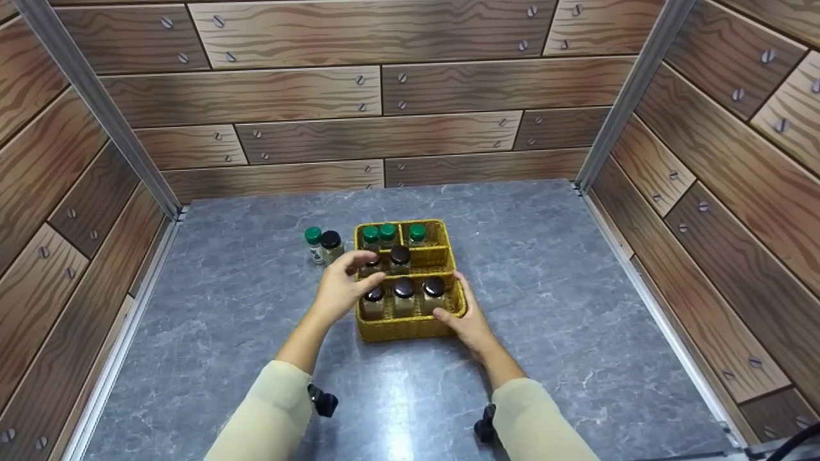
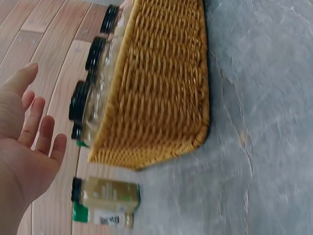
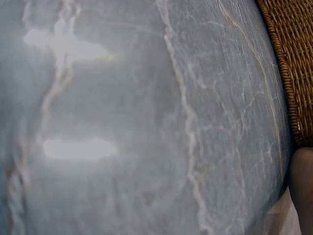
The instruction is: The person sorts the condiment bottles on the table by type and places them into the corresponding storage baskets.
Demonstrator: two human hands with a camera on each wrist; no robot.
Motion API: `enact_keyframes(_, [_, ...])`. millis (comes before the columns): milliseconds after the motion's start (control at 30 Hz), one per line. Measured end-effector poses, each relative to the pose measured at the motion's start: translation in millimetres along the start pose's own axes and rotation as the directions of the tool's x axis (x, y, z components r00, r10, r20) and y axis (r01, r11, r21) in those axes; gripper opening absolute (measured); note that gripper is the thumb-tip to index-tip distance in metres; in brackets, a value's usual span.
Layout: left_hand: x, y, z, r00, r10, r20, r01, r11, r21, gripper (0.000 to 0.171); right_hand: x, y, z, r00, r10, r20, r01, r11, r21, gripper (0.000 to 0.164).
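A yellow-brown wicker basket [image 1: 407, 330] with compartments stands mid-table. Three dark-capped glass jars [image 1: 404, 289] fill its front row, and two more dark-capped jars [image 1: 400, 256] are in the middle row. Green-capped jars [image 1: 371, 235] occupy the back compartments. My left hand [image 1: 336, 288] hovers over the basket's left side, thumb and fingers apart; the left wrist view shows nothing in its palm. With my right hand [image 1: 473, 325] I grip the front right corner of the basket, thumb over the rim and fingers along the outer side.
Left of the basket, a green-capped jar [image 1: 313, 237] and a black-capped jar [image 1: 330, 241] stand close together on the grey marbled table [image 1: 224, 307]. Wood-patterned walls [image 1: 384, 89] enclose the back and both sides, with metal rails [image 1: 672, 346] along the edges.
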State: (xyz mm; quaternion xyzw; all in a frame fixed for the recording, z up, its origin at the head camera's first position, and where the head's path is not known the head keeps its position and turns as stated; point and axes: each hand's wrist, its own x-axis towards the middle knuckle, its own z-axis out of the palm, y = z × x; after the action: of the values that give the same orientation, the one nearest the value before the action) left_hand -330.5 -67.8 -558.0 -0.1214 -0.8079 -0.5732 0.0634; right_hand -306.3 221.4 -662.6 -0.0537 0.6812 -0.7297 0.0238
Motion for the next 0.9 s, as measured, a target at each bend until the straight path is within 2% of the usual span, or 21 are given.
enact_keyframes(267, [-7.4,-26.7,-10.9,0.998,-0.037,-0.055,0.038,0.999,0.021,0.041,1,1,-1,1.000,0.011,-0.010,-0.011,1.000,-0.008,0.102])
enact_keyframes(467, [-12.2,-45.7,-16.9,0.991,-0.060,-0.118,0.060,0.998,-0.001,0.039,1,2,-1,1.000,0.000,-0.012,-0.001,1.000,-0.014,0.101])
enact_keyframes(900, [-13.9,-74.2,-36.6,0.978,-0.147,-0.149,0.144,0.989,-0.028,0.043,0,2,-1,1.000,0.001,-0.017,-0.002,1.000,-0.025,0.101])
